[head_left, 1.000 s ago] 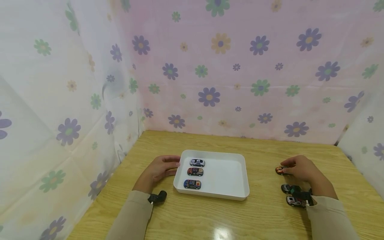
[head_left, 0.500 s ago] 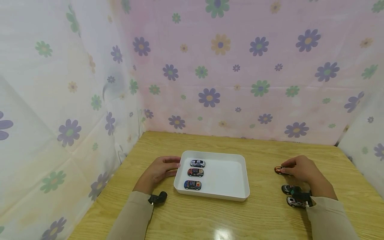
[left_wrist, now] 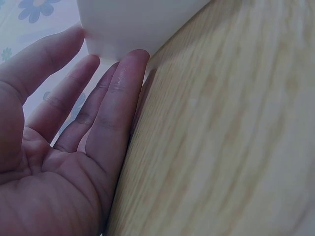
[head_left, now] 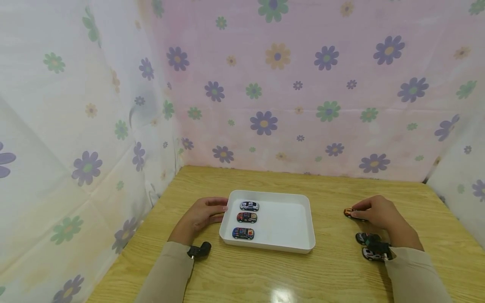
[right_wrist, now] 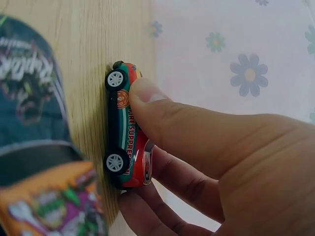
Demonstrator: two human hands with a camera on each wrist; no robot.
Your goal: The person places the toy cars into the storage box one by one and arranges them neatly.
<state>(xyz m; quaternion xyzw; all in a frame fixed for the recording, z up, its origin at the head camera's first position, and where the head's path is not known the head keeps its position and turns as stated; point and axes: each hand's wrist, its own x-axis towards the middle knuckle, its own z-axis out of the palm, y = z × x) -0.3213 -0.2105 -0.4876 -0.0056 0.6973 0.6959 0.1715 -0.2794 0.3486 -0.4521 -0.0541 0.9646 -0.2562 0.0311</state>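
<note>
Right hand [head_left: 379, 212] pinching a red toy car [right_wrist: 129, 129], wheels down on the desk [head_left: 333, 269] well right of the white tray [head_left: 308, 235]. Left hand [head_left: 201, 215] spread, straight fingertips [left_wrist: 130, 61] touching the tray's left wall. Inside, three toy cars [head_left: 247, 217] in a row; near the right wrist, two more cars [head_left: 369, 246].

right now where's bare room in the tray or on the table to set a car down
The right half of the white tray is bare. Its left side holds three toy cars in a column. The table is bare between the tray and the right hand, and along the back wall. It is crowded by the right wrist, where two cars sit.
</note>
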